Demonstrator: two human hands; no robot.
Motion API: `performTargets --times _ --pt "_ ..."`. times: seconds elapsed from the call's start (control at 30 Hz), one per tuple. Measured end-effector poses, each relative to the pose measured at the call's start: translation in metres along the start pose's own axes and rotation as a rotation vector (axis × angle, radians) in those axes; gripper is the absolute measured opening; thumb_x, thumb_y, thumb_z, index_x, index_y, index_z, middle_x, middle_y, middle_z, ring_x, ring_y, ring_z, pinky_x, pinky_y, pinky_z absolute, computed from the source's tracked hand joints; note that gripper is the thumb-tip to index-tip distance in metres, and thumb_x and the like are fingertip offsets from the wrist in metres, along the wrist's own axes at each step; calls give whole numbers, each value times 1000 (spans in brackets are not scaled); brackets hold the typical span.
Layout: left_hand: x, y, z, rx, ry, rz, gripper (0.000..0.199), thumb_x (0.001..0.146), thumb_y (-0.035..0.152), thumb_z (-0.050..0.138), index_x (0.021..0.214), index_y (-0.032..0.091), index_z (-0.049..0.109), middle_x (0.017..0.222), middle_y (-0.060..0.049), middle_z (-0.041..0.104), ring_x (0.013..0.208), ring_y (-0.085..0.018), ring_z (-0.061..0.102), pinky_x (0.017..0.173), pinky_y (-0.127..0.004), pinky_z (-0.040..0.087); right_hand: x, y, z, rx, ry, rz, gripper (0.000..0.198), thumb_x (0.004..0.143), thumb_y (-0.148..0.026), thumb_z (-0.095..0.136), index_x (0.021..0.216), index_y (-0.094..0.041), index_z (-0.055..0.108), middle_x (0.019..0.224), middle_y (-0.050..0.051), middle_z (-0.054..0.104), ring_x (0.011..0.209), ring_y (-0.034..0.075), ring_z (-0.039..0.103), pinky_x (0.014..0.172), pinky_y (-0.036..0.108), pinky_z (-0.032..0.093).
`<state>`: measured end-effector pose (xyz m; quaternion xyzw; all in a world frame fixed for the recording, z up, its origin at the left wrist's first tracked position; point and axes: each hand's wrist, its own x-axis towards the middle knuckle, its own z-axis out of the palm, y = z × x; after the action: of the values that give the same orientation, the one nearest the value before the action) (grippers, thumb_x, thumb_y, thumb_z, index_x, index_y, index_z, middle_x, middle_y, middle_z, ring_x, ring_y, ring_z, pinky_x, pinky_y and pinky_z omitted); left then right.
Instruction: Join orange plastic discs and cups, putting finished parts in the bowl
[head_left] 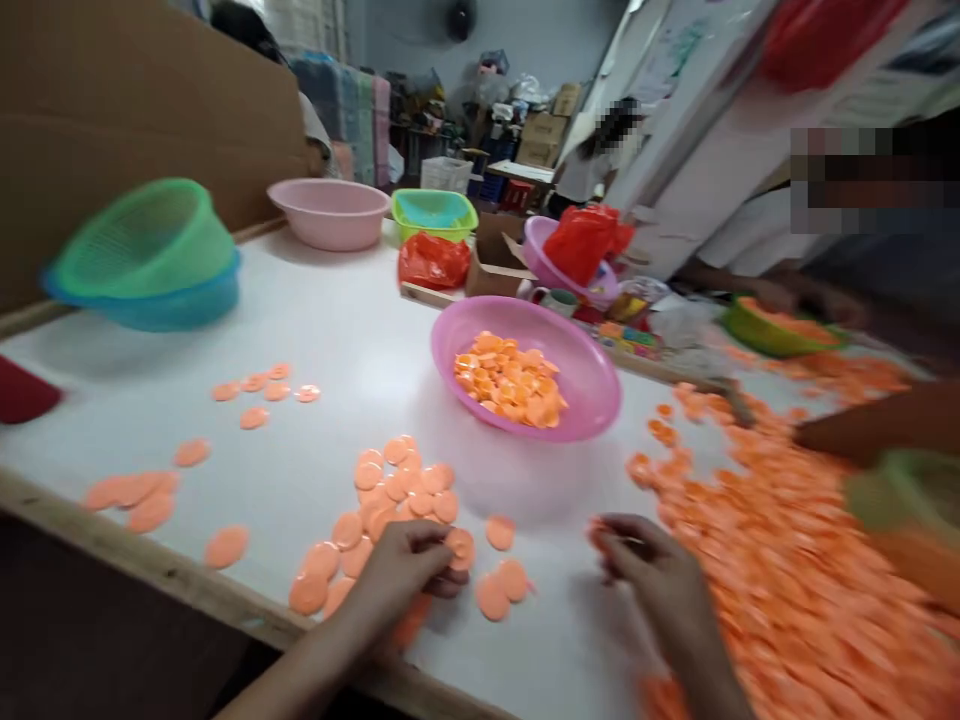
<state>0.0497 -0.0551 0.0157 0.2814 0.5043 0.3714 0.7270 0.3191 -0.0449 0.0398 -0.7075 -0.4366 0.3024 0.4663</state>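
Observation:
Between thumb and fingers, my left hand [420, 565] pinches an orange plastic disc [460, 549] just above the white table. Beside it lies a loose cluster of similar discs [397, 485], and a few more discs [493, 597] sit just to its right. My right hand [649, 565] is closed in a pinch, with a small orange piece [596, 530] at its fingertips, partly hidden and blurred. A large heap of orange discs [795, 560] spreads to the right of that hand. Ahead of both hands, a pink bowl [589, 395] contains a pile of orange discs.
A green basket in a blue basin [180, 305] stands at the left, near a pale pink basin [330, 215]. Red bags [433, 262] and a cardboard box [499, 255] line the back. Another person's hands work over a green bowl [784, 335] at right.

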Motion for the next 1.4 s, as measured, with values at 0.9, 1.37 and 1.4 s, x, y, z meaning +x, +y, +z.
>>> performTargets --times 0.9,1.37,1.4 --pt "-11 -18 1 287 -21 301 28 78 39 71 100 23 77 97 -6 78 93 -25 70 85 -32 56 -105 2 116 53 -141 -213 16 80 -12 52 91 -22 56 81 1 61 73 17 60 65 28 51" --pt "-13 -18 6 161 68 213 30 63 25 81 93 22 76 96 -5 77 93 -24 71 85 -31 57 -111 0 119 83 -94 -282 5 84 -19 54 85 -24 57 78 1 60 71 18 60 63 29 51" --pt "-12 -17 7 135 53 210 31 61 24 82 92 21 76 94 -5 77 91 -24 71 84 -31 56 -110 -1 119 98 -94 -283 3 85 -21 55 86 -24 57 78 1 60 72 18 60 63 29 51"
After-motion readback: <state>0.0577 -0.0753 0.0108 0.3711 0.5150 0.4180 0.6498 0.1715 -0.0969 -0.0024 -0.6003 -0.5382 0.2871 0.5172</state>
